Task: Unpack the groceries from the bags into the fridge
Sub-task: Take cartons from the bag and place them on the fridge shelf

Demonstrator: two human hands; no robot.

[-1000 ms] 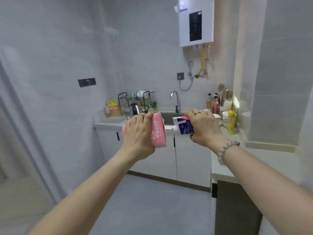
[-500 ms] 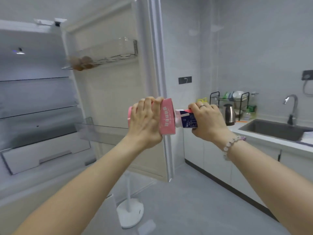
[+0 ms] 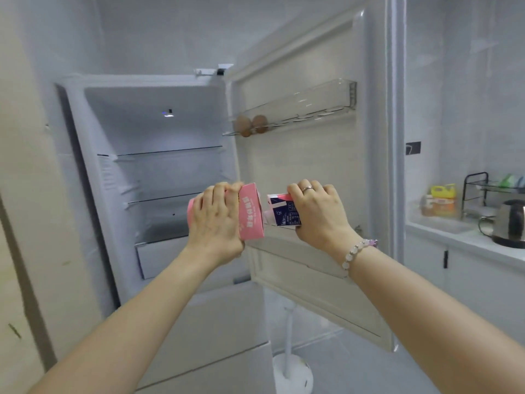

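My left hand (image 3: 214,220) grips a pink carton (image 3: 251,213) and my right hand (image 3: 319,216) grips a dark blue and white carton (image 3: 279,213). Both are held side by side at chest height in front of the open fridge (image 3: 159,177). The fridge's glass shelves look bare, with a white drawer (image 3: 162,257) below them. The fridge door (image 3: 312,172) stands open to the right, just behind the two cartons.
Two brown eggs (image 3: 251,125) sit in the clear upper door rack (image 3: 301,109). A counter (image 3: 466,237) at the right carries a steel kettle (image 3: 508,223), a yellow bottle (image 3: 440,200) and a black dish rack (image 3: 494,186). A white stand base (image 3: 292,373) is on the floor under the door.
My view has swung left from the sink and counter to face the open fridge. Both hands keep the same grip on their cartons, now right before the fridge opening.
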